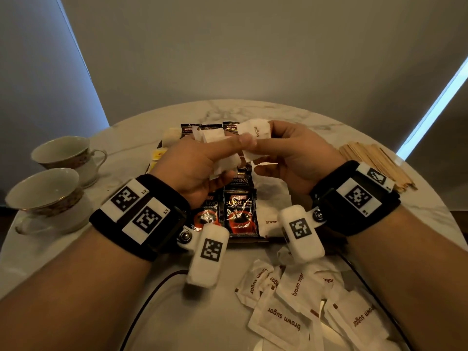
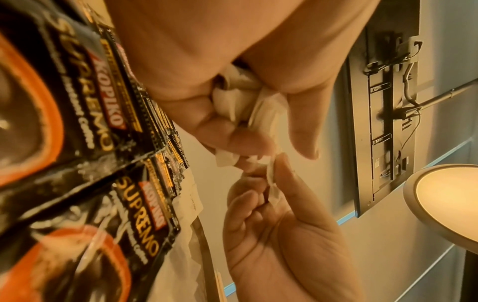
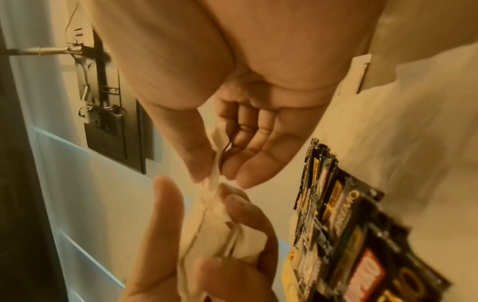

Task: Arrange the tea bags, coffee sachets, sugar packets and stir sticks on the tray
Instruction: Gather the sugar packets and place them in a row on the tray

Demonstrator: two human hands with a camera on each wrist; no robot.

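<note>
Above the tray (image 1: 249,241), the left hand (image 1: 195,168) is clutching a bunch of sugar packets (image 1: 215,138) while the right hand (image 1: 291,153) is pinching one packet (image 1: 253,130); squaring edges before laying them beside the coffee sachets (image 1: 239,214) is looking wise.

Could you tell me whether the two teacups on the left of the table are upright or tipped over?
Upright. Both teacups stand with their open mouths facing up, and nothing shows inside them.
</note>
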